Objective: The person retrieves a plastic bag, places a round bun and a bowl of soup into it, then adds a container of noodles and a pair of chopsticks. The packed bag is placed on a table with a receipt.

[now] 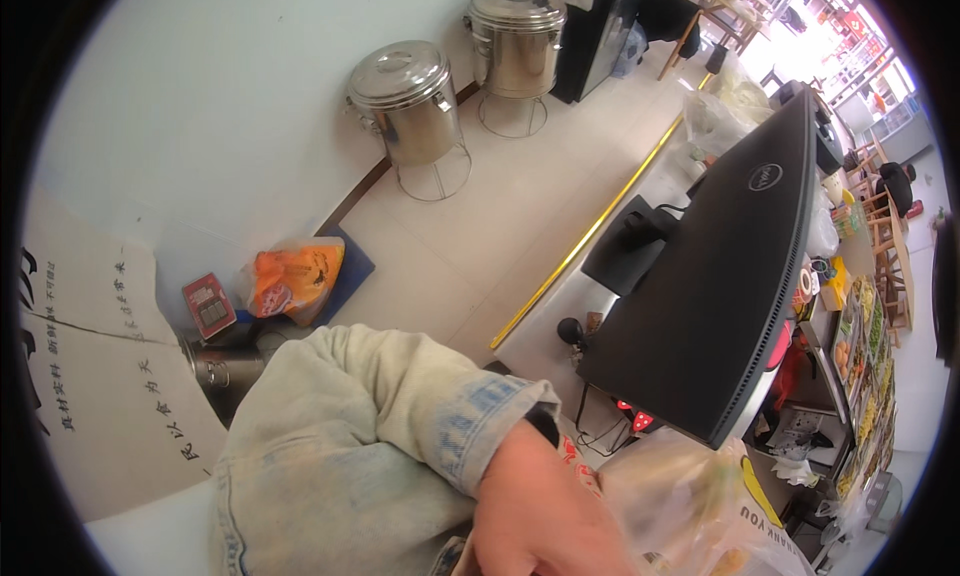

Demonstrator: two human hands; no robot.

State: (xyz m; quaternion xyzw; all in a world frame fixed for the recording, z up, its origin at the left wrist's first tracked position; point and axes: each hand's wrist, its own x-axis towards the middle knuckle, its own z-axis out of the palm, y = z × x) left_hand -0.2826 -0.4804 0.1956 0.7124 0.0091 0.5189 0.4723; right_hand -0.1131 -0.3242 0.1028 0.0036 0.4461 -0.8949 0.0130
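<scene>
One hand (544, 508), which looks like my left, reaches in at the bottom edge from a faded denim sleeve (420, 418); its fingers are cut off by the frame, so its grip is hidden. Just right of it lies a translucent plastic bag (675, 493) with printed lettering and pale contents inside. Above the hand rises the black back of a Dell monitor (697, 276) on its stand (626, 250). My other hand is out of view.
Two lidded steel pots (409, 103) (517, 43) stand on wire stands along the wall. An orange bag (296, 280) and a red box (210, 306) sit lower left. A yellow-edged counter (570, 276) runs diagonally. Food trays (862, 381) line the right.
</scene>
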